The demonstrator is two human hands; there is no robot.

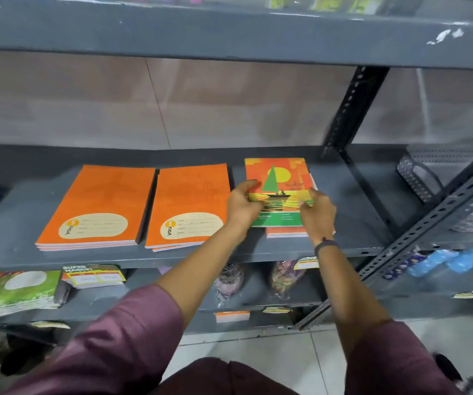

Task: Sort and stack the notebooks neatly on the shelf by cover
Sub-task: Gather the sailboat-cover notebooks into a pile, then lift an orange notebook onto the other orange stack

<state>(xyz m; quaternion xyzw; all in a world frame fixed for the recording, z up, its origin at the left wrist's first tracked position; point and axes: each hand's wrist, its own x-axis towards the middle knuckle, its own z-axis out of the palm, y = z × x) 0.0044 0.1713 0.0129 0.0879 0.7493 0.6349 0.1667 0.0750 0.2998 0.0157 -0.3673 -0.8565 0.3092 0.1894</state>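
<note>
Holding the sailboat-cover notebook (279,189) by its two side edges, the left hand (243,206) and right hand (316,213) both grip it above the rightmost stack (286,232) on the grey shelf (352,201). Two orange YOUVA stacks (95,206) (188,205) lie to the left. To do it well, I think the person should square the corners with the stack below before letting go.

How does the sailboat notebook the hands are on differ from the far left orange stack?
The sailboat notebook has a picture cover of a green sail and yellow sun; the far left orange stack shows plain orange with a cream label. The left hand and right hand grip the sailboat notebook; the orange stack lies untouched. Both rest flat on the grey shelf.
</note>
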